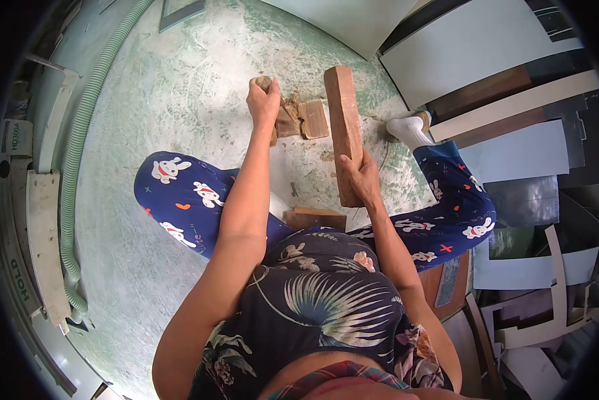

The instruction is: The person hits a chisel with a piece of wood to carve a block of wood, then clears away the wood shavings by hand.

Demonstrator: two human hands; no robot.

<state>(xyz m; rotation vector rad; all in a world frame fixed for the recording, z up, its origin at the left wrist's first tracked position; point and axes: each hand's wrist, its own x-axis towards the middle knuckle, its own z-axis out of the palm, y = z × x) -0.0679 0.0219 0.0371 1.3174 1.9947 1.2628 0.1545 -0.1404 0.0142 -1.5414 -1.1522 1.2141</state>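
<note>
Soft, moderately bright light, no hard glare; wide-angle barrel distortion bends edges into black corners.

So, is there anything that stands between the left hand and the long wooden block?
Yes: in this view, broken wood pieces lie between the left hand and the long wooden block in the right hand. They look low, on the floor, so they may not obstruct; exact heights are unclear.
</note>
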